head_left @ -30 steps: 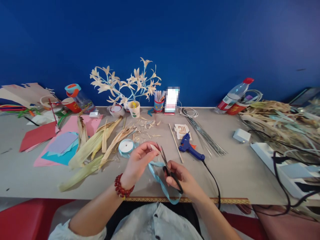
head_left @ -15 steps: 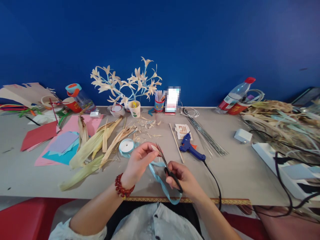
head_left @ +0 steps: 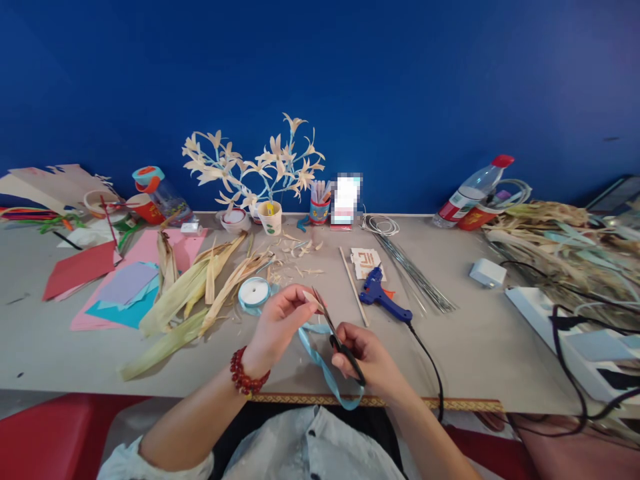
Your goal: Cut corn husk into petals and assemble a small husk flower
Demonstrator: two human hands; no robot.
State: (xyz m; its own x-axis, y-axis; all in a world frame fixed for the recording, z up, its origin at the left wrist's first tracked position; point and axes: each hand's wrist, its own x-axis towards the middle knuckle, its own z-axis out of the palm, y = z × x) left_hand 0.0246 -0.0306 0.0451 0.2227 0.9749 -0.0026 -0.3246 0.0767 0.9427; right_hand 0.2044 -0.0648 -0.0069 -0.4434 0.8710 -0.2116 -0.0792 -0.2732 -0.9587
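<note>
My left hand (head_left: pixel 280 323) pinches a small pale husk piece (head_left: pixel 311 298) between thumb and fingertips, just above the table's front edge. My right hand (head_left: pixel 367 357) grips black-handled scissors (head_left: pixel 336 337), whose blades point up to the husk piece. A light blue ribbon (head_left: pixel 323 363) loops under both hands and hangs over the table edge. A red bead bracelet (head_left: pixel 243 377) sits on my left wrist.
Corn husk strips (head_left: pixel 200 290) and a ribbon roll (head_left: pixel 253 293) lie left of my hands, coloured paper (head_left: pixel 120 287) further left. A blue glue gun (head_left: pixel 383 300) and wire rods (head_left: pixel 413 270) lie to the right. A husk flower branch (head_left: pixel 250 167) stands at the back, with a bottle (head_left: pixel 470 190).
</note>
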